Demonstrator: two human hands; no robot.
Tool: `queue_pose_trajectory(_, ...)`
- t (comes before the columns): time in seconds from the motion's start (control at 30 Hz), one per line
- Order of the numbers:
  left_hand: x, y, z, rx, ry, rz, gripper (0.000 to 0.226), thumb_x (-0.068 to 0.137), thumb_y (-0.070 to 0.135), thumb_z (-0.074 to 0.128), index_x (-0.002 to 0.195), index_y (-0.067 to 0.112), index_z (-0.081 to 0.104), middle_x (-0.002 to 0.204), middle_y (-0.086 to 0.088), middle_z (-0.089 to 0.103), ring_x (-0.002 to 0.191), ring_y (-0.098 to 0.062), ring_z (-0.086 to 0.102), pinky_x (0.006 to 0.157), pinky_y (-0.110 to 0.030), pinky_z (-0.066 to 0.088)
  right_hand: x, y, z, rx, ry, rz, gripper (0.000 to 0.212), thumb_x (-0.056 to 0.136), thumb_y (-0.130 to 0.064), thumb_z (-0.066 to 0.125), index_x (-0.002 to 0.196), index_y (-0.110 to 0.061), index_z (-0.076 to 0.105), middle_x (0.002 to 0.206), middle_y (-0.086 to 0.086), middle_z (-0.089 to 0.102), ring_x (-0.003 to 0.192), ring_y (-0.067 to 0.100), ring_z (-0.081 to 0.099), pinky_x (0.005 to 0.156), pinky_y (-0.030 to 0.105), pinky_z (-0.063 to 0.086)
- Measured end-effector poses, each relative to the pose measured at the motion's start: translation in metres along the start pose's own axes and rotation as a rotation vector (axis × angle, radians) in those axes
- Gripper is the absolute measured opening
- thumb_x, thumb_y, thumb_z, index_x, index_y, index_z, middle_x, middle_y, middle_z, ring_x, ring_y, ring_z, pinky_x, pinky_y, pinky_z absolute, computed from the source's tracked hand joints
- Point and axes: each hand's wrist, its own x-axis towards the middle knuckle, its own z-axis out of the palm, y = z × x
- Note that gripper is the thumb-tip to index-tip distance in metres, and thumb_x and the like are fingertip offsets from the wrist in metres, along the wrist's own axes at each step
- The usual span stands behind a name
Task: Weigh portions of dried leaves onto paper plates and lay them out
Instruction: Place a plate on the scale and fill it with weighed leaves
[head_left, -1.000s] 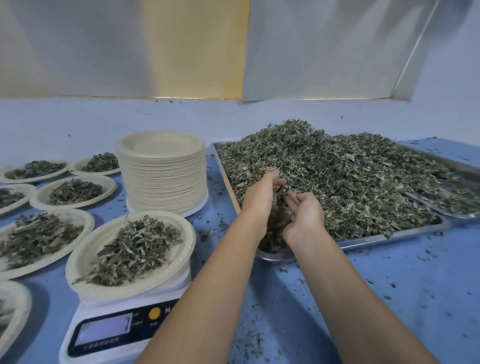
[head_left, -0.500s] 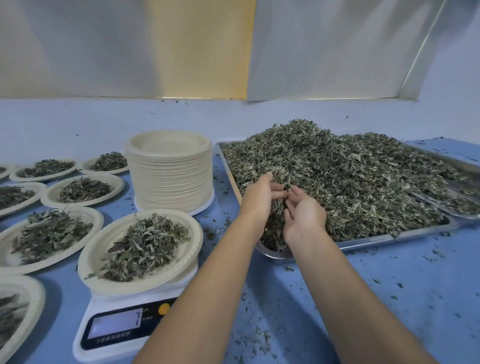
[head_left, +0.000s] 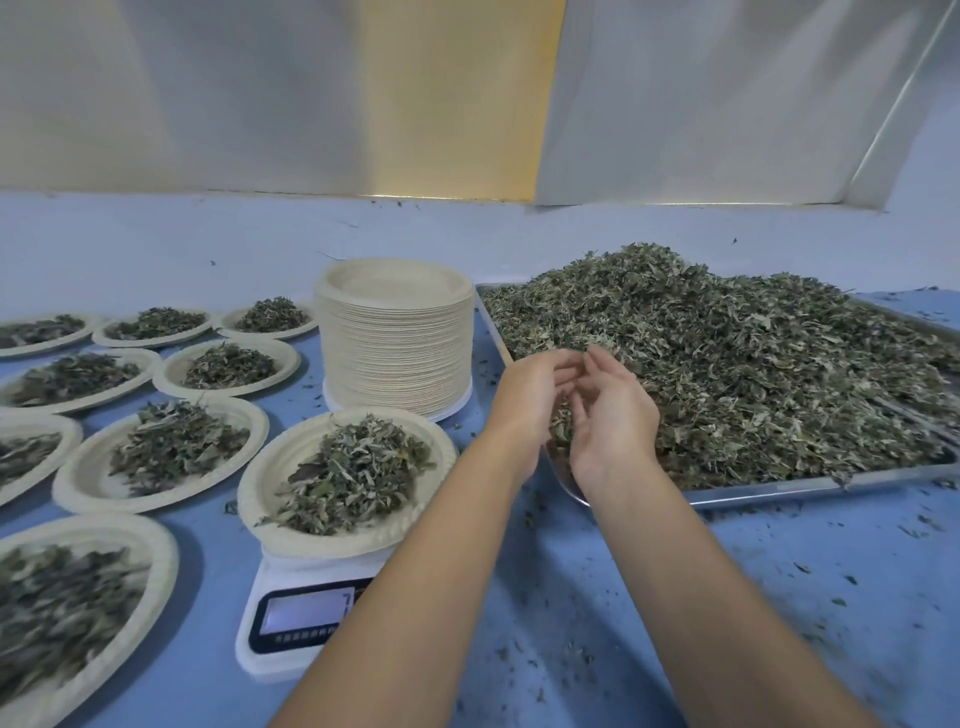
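Left hand (head_left: 532, 397) and right hand (head_left: 615, 421) meet over the leaves (head_left: 737, 364).
Light, crumbly stuff: scoop gently from under. Right fingers (head_left: 605, 366) loose, apart; left fingers (head_left: 563, 371) curled, on what I cannot tell.

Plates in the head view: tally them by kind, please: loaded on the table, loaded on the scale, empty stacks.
Loaded plates on the table: 8
Loaded plate on the scale: 1
Stack of empty plates: 1
Total: 10
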Motion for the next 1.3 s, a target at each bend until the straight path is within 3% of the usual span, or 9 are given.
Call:
queue_pose_trajectory(0.13,-0.007,0.01,-0.019,-0.045,0.012,0.03,0.028,0.097,0.008,0.041,0.115,-0.002,0.061,0.12,-0.016,0.062,0.107,-0.02,0.061,0.091,-0.024,0.048,-0.01,0.012,0.011,0.045,-0.046,0.017,0.033,0.096,0.007,0.035,0.119,0.001,0.058,0.097,0.007,0.062,0.097,0.016,0.062,0.1,0.028,0.046)
queue_pose_trajectory(0.27,-0.015,0.023,-0.047,-0.079,0.059,0.054,0.028,0.096,0.005,0.039,0.112,-0.006,0.059,0.12,-0.021,0.061,0.114,-0.026,0.058,0.095,-0.027,0.047,-0.023,0.027,0.028,0.091,-0.107,0.079,0.031,0.098,0.001,0.033,0.116,0.0,0.058,0.103,0.01,0.061,0.106,0.02,0.058,0.1,0.029,0.045)
queue_pose_trajectory(0.6,-0.039,0.052,-0.134,-0.215,0.224,0.17,0.029,0.099,0.008,0.03,0.09,0.002,0.057,0.081,-0.012,0.069,0.063,-0.02,0.07,0.059,-0.022,0.058,-0.056,0.06,0.062,-0.122,-0.257,-0.011,0.029,0.097,0.002,0.038,0.09,-0.007,0.064,0.088,0.007,0.071,0.073,0.014,0.07,0.07,0.021,0.058)
queue_pose_trajectory(0.7,-0.045,0.054,-0.155,-0.098,0.325,0.186,0.028,0.1,0.012,0.032,0.093,0.005,0.058,0.054,-0.003,0.066,0.032,-0.011,0.052,0.032,-0.015,0.038,-0.059,0.066,0.064,-0.206,-0.249,-0.063,0.031,0.096,0.003,0.036,0.088,-0.007,0.064,0.085,0.007,0.069,0.065,0.015,0.066,0.064,0.022,0.057)
queue_pose_trajectory(0.77,-0.046,0.053,-0.168,-0.001,0.388,0.198,0.029,0.1,0.016,0.036,0.096,0.007,0.063,0.041,0.001,0.053,0.024,-0.008,0.028,0.029,-0.013,0.021,-0.058,0.07,0.063,-0.287,-0.237,-0.109,0.033,0.094,0.006,0.036,0.088,-0.007,0.065,0.085,0.006,0.068,0.064,0.013,0.063,0.062,0.02,0.056)
queue_pose_trajectory(0.87,-0.046,0.049,-0.182,0.062,0.44,0.201,0.031,0.1,0.022,0.04,0.091,0.008,0.065,0.035,0.004,0.038,0.026,-0.008,0.02,0.031,-0.014,0.015,-0.056,0.075,0.059,-0.395,-0.241,-0.159,0.035,0.091,0.007,0.036,0.085,-0.01,0.066,0.085,0.006,0.068,0.066,0.013,0.062,0.06,0.019,0.055)
queue_pose_trajectory(1.07,-0.04,0.036,-0.198,0.275,0.582,0.168,0.033,0.094,0.025,0.043,0.073,0.014,0.067,0.041,0.004,0.028,0.035,-0.014,0.022,0.045,-0.024,0.02,-0.051,0.074,0.055,-0.458,-0.229,-0.173,0.035,0.089,0.007,0.039,0.08,-0.012,0.067,0.08,0.001,0.069,0.061,0.009,0.061,0.057,0.017,0.052)
queue_pose_trajectory(1.17,-0.038,0.031,-0.203,0.39,0.621,0.162,0.029,0.09,0.022,0.044,0.073,0.021,0.067,0.051,0.003,0.04,0.047,-0.016,0.035,0.056,-0.03,0.029,-0.048,0.073,0.05,-0.516,-0.209,-0.179,0.035,0.089,0.006,0.04,0.078,-0.014,0.067,0.081,-0.001,0.068,0.065,0.009,0.06,0.058,0.017,0.05)
queue_pose_trajectory(1.3,-0.034,0.025,-0.206,0.307,0.589,0.157,0.022,0.091,0.019,0.047,0.08,0.018,0.067,0.082,0.004,0.061,0.075,-0.013,0.051,0.073,-0.03,0.038,-0.043,0.078,0.045,-0.644,-0.19,-0.162,0.035,0.088,0.004,0.041,0.076,-0.017,0.067,0.084,-0.002,0.068,0.076,0.012,0.058,0.07,0.024,0.048)
